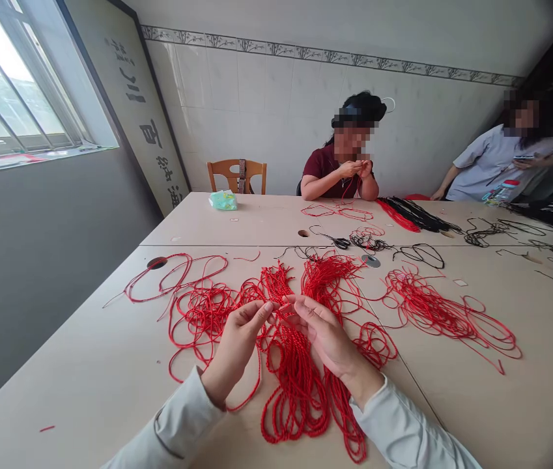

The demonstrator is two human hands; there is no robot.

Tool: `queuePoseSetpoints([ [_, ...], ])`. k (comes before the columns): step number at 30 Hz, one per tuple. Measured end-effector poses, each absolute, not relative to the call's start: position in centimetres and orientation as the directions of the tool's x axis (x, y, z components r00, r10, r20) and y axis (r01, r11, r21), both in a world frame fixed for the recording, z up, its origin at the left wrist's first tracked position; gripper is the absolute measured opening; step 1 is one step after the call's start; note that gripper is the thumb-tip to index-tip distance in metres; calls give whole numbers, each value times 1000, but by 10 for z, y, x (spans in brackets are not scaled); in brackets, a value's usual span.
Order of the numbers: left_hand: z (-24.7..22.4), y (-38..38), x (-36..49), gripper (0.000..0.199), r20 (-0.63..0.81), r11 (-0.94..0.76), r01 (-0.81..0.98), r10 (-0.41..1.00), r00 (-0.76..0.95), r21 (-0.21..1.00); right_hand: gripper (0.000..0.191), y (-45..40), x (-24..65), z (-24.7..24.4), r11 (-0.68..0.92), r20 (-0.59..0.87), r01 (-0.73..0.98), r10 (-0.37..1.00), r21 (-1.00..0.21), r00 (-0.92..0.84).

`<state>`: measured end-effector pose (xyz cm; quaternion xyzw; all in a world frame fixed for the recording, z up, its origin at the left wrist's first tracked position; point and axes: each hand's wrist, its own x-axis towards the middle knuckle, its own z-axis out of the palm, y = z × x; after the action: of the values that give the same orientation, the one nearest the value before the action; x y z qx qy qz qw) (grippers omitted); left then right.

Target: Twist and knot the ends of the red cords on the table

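My left hand [242, 342] is closed, thumb and forefinger pinching a thin red cord. Close beside it, my right hand [325, 332] also pinches red cord between thumb and fingers, with its other fingers loosely curled. The fingertips nearly meet above a bundle of braided red cords [298, 384] lying in long loops on the table. A tangle of loose red cord [205, 312] spreads to the left of my left hand. Behind my right hand lies another red bundle [329, 273]. Exactly how the cord runs between my fingers is too fine to make out.
More red cord [447, 312] lies at the right of the table [110, 384]. Black scissors [340, 242] rest near the seam, with black cords [417, 215] beyond. A person [337, 169] across the table handles red cord; another person [515, 150] holds a phone. A tissue pack [223, 200] sits far left.
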<state>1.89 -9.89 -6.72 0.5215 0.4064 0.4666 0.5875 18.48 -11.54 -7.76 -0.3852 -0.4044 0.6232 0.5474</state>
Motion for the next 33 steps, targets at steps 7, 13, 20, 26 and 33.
queuePoseSetpoints([
  [7, -65, -102, 20, 26, 4, 20, -94, 969, 248, 995, 17, -114, 193, -72, 238, 232, 240, 971, -941, -52],
  [13, -67, -100, 20, 28, 16, 6, -85, 965, 264, 996, 17, -117, 205, -57, 379, 285, 499, 924, -779, -256],
  [20, -68, -102, 22, 29, -33, 46, -32, 943, 332, 998, 17, -117, 199, -61, 430, 420, 521, 896, -737, -145],
  [26, -63, -103, 23, 28, -63, 70, -12, 948, 312, 997, 18, -120, 192, -63, 437, 467, 477, 882, -762, -61],
  [33, -61, -106, 23, 27, -60, 68, -9, 932, 358, 998, 18, -121, 190, -67, 353, 385, 414, 923, -839, -6],
])
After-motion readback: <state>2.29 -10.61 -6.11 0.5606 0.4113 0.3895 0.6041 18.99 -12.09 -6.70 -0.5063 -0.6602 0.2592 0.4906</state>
